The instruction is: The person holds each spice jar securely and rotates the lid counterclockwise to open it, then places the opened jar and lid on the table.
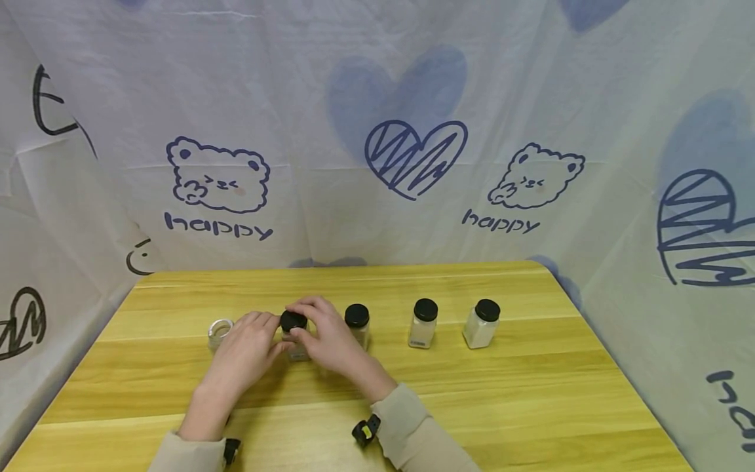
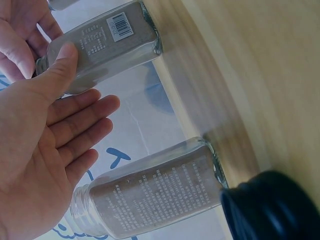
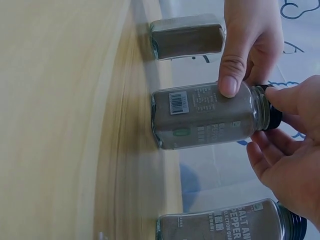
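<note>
The jar (image 1: 297, 345) stands upright on the worktop (image 1: 472, 393), second from the left in a row of five, its long axis vertical and its black cap (image 1: 293, 320) pointing up; it sits directly between the two hands, at roughly equal reach of both. The left hand (image 1: 244, 347) lies to the jar's left with its thumb tip pressed against the glass body, the other fingers straight and apart from the jar, as the left wrist view shows. The right hand (image 1: 330, 334) comes from the right and near side; its thumb and fingers curl round the cap, though whether they pinch it tightly cannot be told. The jar's label and barcode (image 3: 178, 102) face the near side. To the left, just beyond the left hand, stands an uncapped jar (image 1: 220, 332), with a loose black cap (image 2: 272, 207) lying near it. To the right stand three capped jars: one (image 1: 357, 324) just beside the right hand, then two more (image 1: 423, 322) (image 1: 482, 323), well apart from both hands.
</note>
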`<state>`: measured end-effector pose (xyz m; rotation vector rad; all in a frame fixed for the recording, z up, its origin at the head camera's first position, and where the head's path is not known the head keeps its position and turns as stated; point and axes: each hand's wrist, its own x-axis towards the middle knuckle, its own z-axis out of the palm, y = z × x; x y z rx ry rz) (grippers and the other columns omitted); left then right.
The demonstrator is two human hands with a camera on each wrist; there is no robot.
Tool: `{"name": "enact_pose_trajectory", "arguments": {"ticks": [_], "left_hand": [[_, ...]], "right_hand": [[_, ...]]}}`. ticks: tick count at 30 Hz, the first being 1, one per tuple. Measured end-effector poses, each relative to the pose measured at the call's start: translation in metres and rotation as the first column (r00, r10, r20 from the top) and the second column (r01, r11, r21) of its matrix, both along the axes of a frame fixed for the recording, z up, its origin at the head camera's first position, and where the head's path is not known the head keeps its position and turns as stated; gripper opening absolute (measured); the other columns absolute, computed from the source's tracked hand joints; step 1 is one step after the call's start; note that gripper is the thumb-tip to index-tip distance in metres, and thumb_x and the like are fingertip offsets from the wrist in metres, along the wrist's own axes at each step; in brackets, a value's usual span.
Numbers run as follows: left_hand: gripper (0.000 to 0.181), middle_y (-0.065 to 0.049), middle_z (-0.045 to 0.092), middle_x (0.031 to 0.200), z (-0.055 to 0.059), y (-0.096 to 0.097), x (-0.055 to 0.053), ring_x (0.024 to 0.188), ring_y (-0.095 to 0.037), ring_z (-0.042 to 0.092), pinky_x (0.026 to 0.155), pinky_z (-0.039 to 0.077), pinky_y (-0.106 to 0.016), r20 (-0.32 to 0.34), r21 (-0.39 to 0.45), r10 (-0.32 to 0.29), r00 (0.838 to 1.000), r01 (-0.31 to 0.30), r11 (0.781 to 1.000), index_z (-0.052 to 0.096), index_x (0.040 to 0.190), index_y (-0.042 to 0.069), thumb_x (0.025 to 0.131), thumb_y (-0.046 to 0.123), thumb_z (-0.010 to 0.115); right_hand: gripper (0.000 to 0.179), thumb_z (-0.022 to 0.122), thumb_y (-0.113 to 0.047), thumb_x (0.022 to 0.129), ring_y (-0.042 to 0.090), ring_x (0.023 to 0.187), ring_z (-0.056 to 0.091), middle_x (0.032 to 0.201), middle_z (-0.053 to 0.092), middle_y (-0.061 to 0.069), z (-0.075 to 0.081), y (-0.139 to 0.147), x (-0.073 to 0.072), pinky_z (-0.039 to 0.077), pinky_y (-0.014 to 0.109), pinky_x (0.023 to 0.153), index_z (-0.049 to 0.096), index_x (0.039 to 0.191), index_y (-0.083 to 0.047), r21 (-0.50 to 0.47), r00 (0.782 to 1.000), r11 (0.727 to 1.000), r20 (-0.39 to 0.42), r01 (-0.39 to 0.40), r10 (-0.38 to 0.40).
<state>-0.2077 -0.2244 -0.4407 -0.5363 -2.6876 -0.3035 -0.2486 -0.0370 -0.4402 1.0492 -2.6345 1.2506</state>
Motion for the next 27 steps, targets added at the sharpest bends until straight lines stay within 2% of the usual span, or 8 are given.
{"name": "enact_pose_trajectory", "arguments": {"ticks": [7, 13, 17, 20, 23, 27], "left_hand": [[0.043, -0.017, 0.073, 0.107, 0.000, 0.000, 0.001, 0.107, -0.038, 0.067, 0.098, 0.056, -0.053, -0.007, 0.001, 0.003, 1.000, -0.003, 1.000, 0.069, 0.110, -0.005, 0.087, 0.026, 0.086], [0.042, -0.017, 0.073, 0.106, -0.003, 0.000, 0.000, 0.106, -0.038, 0.068, 0.097, 0.056, -0.053, -0.024, 0.002, -0.009, 1.000, 0.009, 1.000, 0.069, 0.108, -0.004, 0.085, 0.026, 0.087], [0.042, -0.016, 0.074, 0.106, -0.003, 0.001, 0.000, 0.105, -0.038, 0.068, 0.098, 0.056, -0.053, -0.035, 0.010, -0.020, 0.999, 0.020, 1.000, 0.070, 0.108, -0.005, 0.084, 0.026, 0.088], [0.045, -0.017, 0.074, 0.107, -0.002, 0.002, 0.000, 0.106, -0.038, 0.068, 0.099, 0.055, -0.054, -0.029, 0.015, -0.021, 0.999, 0.021, 1.000, 0.070, 0.111, -0.006, 0.085, 0.026, 0.088], [0.047, -0.019, 0.074, 0.108, -0.001, 0.002, 0.000, 0.107, -0.039, 0.068, 0.100, 0.054, -0.054, -0.020, 0.014, -0.017, 1.000, 0.017, 1.000, 0.069, 0.114, -0.008, 0.086, 0.026, 0.087], [0.046, -0.020, 0.073, 0.109, 0.000, 0.002, -0.001, 0.107, -0.040, 0.068, 0.101, 0.054, -0.055, -0.017, 0.008, -0.007, 1.000, 0.007, 1.000, 0.069, 0.112, -0.008, 0.085, 0.026, 0.087]], "right_hand": [[0.040, 0.061, -0.019, 0.107, 0.021, 0.137, 0.053, 0.147, 0.054, 0.006, 0.000, 0.000, -0.002, 0.047, 0.034, 0.114, 0.059, 0.146, -0.010, -0.011, 1.000, 1.000, -0.015, -0.024, 0.023], [0.040, 0.062, -0.018, 0.106, 0.021, 0.136, 0.053, 0.146, 0.054, 0.007, 0.000, 0.001, -0.001, 0.049, 0.032, 0.111, 0.059, 0.145, -0.009, -0.056, 1.000, 0.998, -0.030, -0.006, 0.004], [0.047, 0.063, -0.018, 0.106, 0.022, 0.132, 0.051, 0.143, 0.050, 0.010, -0.001, 0.002, 0.000, 0.050, 0.030, 0.108, 0.053, 0.151, -0.008, -0.075, 0.999, 0.997, -0.044, 0.015, -0.018], [0.055, 0.059, -0.022, 0.108, 0.022, 0.127, 0.044, 0.137, 0.043, 0.010, 0.000, 0.004, 0.001, 0.047, 0.029, 0.103, 0.042, 0.159, -0.009, -0.073, 0.999, 0.997, -0.026, 0.022, -0.024], [0.058, 0.053, -0.026, 0.110, 0.023, 0.119, 0.035, 0.129, 0.035, 0.010, 0.004, 0.007, 0.004, 0.038, 0.030, 0.096, 0.034, 0.162, -0.010, -0.079, 1.000, 0.997, 0.004, 0.014, -0.014], [0.051, 0.045, -0.028, 0.113, 0.024, 0.116, 0.031, 0.125, 0.029, 0.011, 0.009, 0.011, 0.007, 0.034, 0.032, 0.093, 0.040, 0.160, -0.009, -0.112, 1.000, 0.993, 0.024, 0.021, -0.019]]}}
